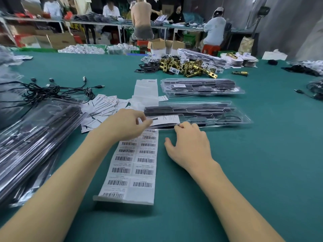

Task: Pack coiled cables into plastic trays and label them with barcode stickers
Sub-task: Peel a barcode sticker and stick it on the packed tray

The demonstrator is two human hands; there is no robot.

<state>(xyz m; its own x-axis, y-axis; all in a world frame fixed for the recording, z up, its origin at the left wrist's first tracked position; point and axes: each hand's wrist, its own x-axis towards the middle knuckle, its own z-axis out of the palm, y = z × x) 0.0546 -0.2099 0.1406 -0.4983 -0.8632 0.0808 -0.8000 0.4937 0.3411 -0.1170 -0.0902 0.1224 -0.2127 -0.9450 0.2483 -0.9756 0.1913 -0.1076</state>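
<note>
A long sheet of barcode stickers [134,165] lies on the green table in front of me. My left hand [122,125] hovers over its far end, fingers curled, pinching a small sticker at the fingertips. Just beyond lies a clear plastic tray [218,117] with a dark cable and a white card insert [166,119] inside. My right hand [190,144] rests at the tray's near edge, fingers bent and touching the plastic.
A stack of packed trays [201,86] sits farther back. More trays [35,137] are piled at the left, loose black cables [52,91] and white cards [103,105] behind them. Brass latch parts [188,66] lie at the far middle. People work at a far bench.
</note>
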